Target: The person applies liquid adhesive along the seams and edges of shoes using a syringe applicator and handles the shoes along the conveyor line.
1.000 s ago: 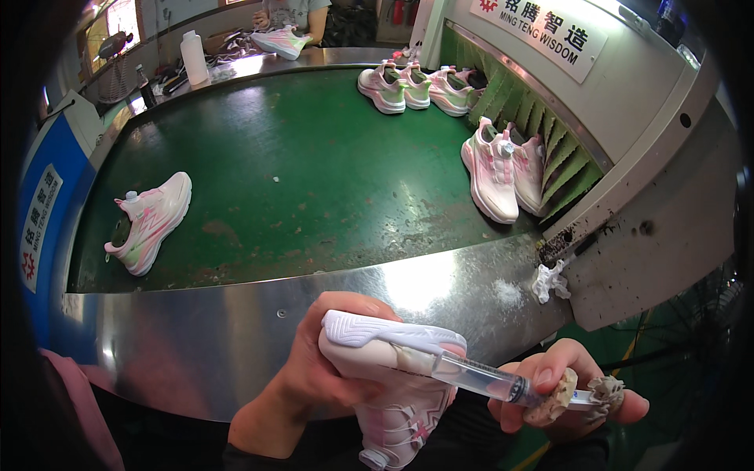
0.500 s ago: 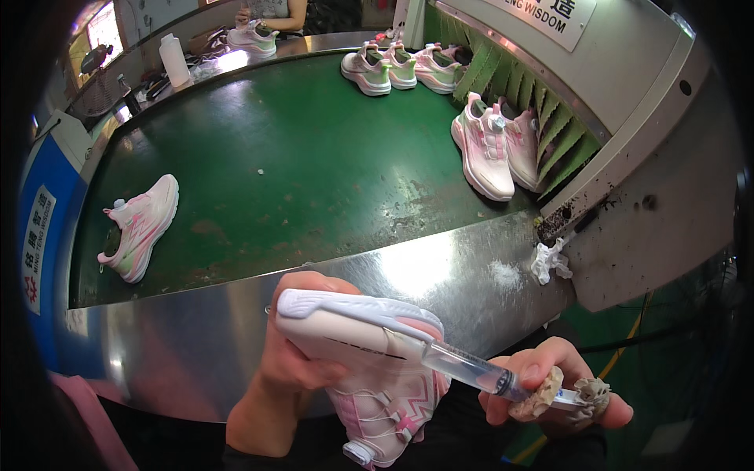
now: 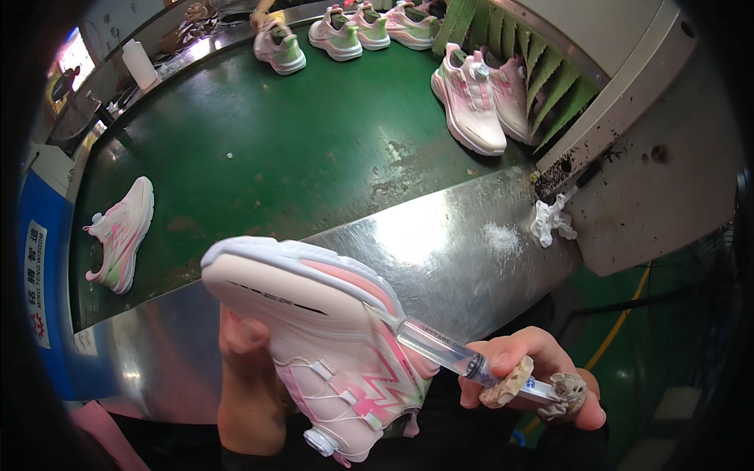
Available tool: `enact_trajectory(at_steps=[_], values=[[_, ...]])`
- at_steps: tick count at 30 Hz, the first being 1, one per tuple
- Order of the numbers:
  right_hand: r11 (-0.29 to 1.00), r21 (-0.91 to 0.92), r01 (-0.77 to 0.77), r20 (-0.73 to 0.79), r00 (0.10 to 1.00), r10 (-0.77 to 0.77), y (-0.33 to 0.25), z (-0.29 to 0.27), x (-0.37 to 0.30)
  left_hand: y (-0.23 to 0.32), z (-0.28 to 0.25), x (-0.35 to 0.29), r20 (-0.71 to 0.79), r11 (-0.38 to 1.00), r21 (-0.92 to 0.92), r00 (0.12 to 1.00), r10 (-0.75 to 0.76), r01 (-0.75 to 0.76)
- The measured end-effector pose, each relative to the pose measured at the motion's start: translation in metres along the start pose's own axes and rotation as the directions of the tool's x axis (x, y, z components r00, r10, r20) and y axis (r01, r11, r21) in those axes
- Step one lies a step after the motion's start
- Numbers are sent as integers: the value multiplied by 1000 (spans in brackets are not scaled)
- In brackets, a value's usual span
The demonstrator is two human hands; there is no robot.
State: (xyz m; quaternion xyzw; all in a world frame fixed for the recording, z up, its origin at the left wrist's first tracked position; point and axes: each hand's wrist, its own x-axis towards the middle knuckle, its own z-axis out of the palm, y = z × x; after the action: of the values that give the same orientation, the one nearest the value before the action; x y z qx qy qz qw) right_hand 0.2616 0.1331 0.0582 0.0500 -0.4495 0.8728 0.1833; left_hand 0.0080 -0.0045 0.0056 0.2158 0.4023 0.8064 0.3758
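Note:
A pink and white sneaker is tilted on its side in front of me, sole edge upward and lacing dial toward the lower edge. My left hand grips it from behind, most of its fingers hidden by the shoe. In my right hand is a clear syringe, with dried, crusty material around its flange and plunger end. The syringe's thin tip touches or nearly touches the seam between the upper and the sole; the exact contact is too small to tell.
Beyond lies a green conveyor belt with a metal edge. A single sneaker rests at left, a pair by green flaps, and several more at the back. Another person's hand touches a far shoe. Crumpled white paper lies right.
The held sneaker has turned and shifted left, with the syringe following along its seam. At the back, the other person's shoe has moved onto the belt. My view has shifted a little.

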Motion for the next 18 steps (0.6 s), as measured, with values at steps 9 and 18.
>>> enact_trajectory(at_steps=[9,18], values=[[1000,-3,28,-90,995,-29,14,-10,-13,-8,1,12,125,997,-48,991,-50,56],[999,37,-25,-99,995,28,21,-10,-25,-12,-50,9,-6,996,-92,1000,-23,22]])
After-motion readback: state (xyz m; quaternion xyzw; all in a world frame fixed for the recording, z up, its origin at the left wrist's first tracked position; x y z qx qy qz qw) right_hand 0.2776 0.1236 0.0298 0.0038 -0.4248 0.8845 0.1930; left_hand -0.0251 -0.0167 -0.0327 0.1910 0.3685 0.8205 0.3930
